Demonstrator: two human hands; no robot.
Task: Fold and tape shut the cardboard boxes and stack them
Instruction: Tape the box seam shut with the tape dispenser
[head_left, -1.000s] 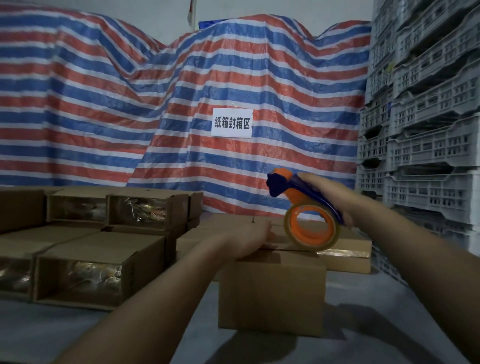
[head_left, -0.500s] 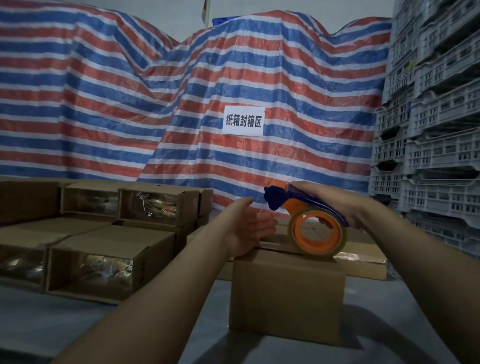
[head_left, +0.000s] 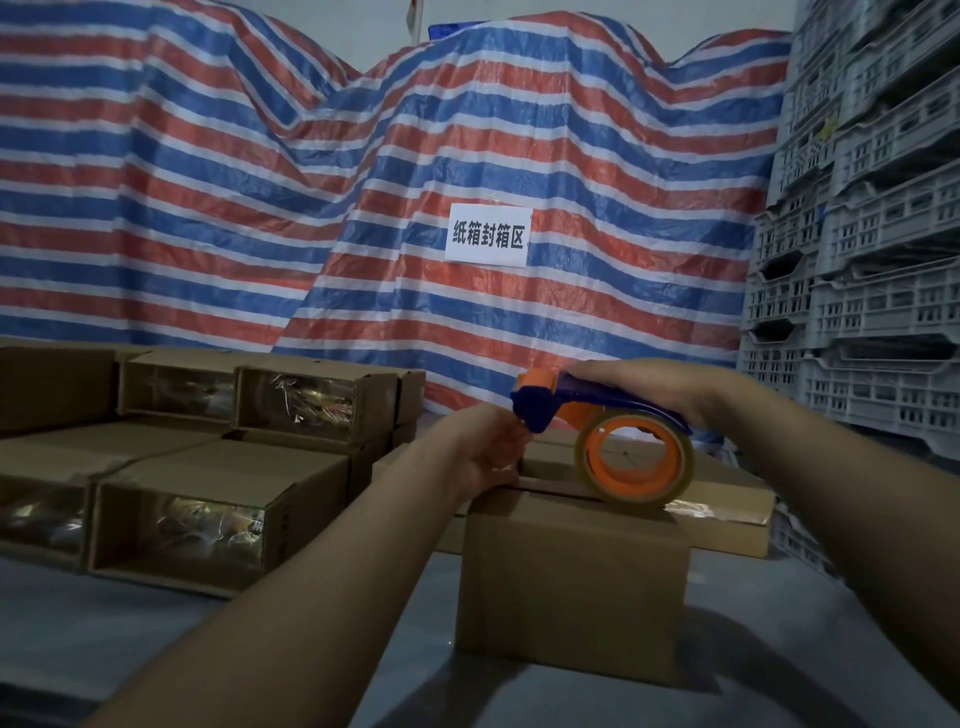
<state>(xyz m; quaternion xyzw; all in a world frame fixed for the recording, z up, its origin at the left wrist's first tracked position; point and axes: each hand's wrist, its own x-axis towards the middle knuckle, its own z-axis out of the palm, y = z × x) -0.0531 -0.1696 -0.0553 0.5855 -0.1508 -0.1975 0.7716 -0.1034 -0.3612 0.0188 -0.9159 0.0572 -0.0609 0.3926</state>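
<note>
The cardboard box stands on the table, near centre, flaps down. The right hand grips the tape dispenser, whose roll rests on the box top. The left hand lies at the top's left edge, fingers near the dispenser's blade; whether it pinches tape cannot be told. The box is likely light and stiff; hold it by opposite side walls. A white sign on the striped tarpaulin reads "纸箱封箱区".

The plain brown cardboard box in front of me stands upright, flaps closed. My orange-and-blue tape dispenser rests its roll on the top. Taped boxes lie stacked at left.
</note>
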